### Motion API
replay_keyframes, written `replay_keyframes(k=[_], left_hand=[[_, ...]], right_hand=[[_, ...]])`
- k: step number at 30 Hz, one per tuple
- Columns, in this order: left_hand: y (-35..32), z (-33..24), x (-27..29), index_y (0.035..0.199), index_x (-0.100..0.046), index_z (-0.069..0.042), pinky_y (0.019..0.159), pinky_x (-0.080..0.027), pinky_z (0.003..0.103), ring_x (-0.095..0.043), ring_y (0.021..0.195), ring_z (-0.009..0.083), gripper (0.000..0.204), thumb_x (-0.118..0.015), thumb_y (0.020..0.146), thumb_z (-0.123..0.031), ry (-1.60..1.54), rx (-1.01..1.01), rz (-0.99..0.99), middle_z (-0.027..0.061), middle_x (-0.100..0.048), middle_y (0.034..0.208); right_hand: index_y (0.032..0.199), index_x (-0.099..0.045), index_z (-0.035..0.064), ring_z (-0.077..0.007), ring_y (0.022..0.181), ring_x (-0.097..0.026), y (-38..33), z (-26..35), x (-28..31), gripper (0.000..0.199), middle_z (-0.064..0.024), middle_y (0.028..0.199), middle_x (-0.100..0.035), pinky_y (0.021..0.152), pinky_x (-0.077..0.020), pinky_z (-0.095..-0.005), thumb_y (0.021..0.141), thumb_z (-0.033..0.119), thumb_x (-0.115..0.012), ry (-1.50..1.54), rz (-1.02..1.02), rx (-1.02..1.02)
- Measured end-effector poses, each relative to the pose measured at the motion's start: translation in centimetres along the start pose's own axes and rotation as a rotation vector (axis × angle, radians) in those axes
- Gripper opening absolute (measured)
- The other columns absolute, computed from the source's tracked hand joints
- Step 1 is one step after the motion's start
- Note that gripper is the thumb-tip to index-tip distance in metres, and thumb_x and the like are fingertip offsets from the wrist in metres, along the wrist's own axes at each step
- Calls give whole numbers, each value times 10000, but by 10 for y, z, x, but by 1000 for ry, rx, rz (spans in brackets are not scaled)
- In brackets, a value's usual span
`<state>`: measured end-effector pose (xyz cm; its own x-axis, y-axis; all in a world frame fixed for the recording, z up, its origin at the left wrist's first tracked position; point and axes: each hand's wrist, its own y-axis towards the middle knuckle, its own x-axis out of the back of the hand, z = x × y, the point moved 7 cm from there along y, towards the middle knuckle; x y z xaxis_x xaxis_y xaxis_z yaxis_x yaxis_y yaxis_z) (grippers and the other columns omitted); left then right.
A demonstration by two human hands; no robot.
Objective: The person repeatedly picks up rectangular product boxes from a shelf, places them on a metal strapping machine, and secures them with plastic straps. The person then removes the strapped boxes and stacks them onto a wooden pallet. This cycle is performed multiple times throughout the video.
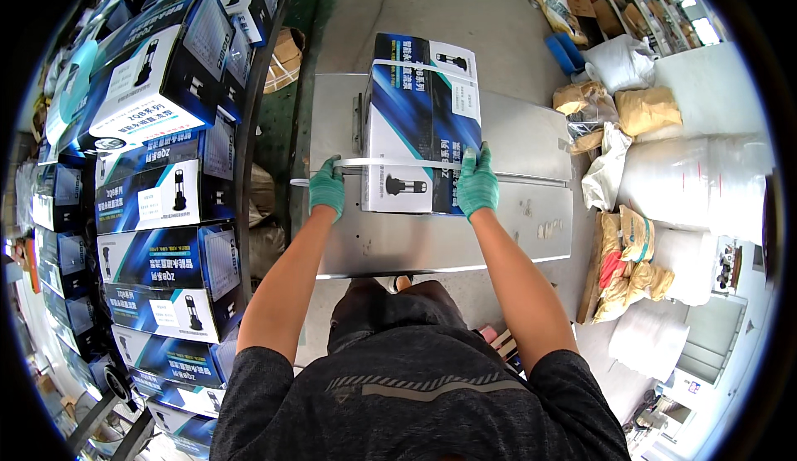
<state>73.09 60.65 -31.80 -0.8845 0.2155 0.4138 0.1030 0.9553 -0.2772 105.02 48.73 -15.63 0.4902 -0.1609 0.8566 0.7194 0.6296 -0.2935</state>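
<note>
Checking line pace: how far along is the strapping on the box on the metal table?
Done: one white strap already runs around the far end of the blue and white box. In hand: a second strap crosses the near end; the left hand grips its loose tail at the box's side while the right hand steadies the opposite edge. Left: that tail still sticks out, apparently unsealed.

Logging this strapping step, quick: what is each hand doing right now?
Left hand: closed on the white strap beside the box.
Right hand: fingers spread, pressed flat on the box's right side.
</note>
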Motion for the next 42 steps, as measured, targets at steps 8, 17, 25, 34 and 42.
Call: replay_keyframes(k=[8, 17, 25, 34, 42], left_hand=[[-24, -39, -20, 1410, -597, -81, 899, -522, 337, -675, 985, 235, 366, -538, 1052, -132, -72, -36, 165, 164, -715, 1170], [-79, -150, -23, 1562, -343, -44, 1083, -456, 396, -566, 1301, 326, 587, -580, 1044, -186, -24, -131, -10, 201, -509, 1501], [-89, -167, -26, 1543, -383, -69, 1059, -491, 412, -577, 1282, 360, 588, -614, 1026, -225, 223, -191, -137, 184, -498, 1502], [-88, -163, -25, 1515, -453, -76, 1021, -509, 421, -635, 1208, 366, 541, -621, 1023, -227, 300, -239, -255, 191, -605, 1406], [-90, -142, -25, 1442, -532, 6, 1070, -482, 372, -617, 1262, 316, 440, -590, 1030, -137, 208, -366, -295, 199, -601, 1418]], right_hand=[[1609, -265, 147, -459, 1040, -686, -3, 5, 0, 745, -272, 1158, -706, 898, -537, -546, 1037, 624, -275, 1, 32, -29], [1586, -310, 117, -444, 1156, -646, -3, 1, 8, 714, -228, 1285, -670, 985, -510, -529, 1042, 579, -341, 74, 78, -32], [1580, -291, 95, -448, 1176, -630, 6, -10, 2, 713, -229, 1364, -614, 982, -505, -526, 1049, 564, -379, 176, 110, 24], [1585, -238, 56, -455, 1379, -471, 77, 11, 11, 739, -293, 1558, -368, 1142, -420, -484, 1002, 371, -565, 366, 227, 349], [1470, -500, 156, -392, 1404, -463, 213, 164, 11, 659, -110, 1522, -490, 1116, -436, -549, 946, 555, -531, -208, 111, 792]])
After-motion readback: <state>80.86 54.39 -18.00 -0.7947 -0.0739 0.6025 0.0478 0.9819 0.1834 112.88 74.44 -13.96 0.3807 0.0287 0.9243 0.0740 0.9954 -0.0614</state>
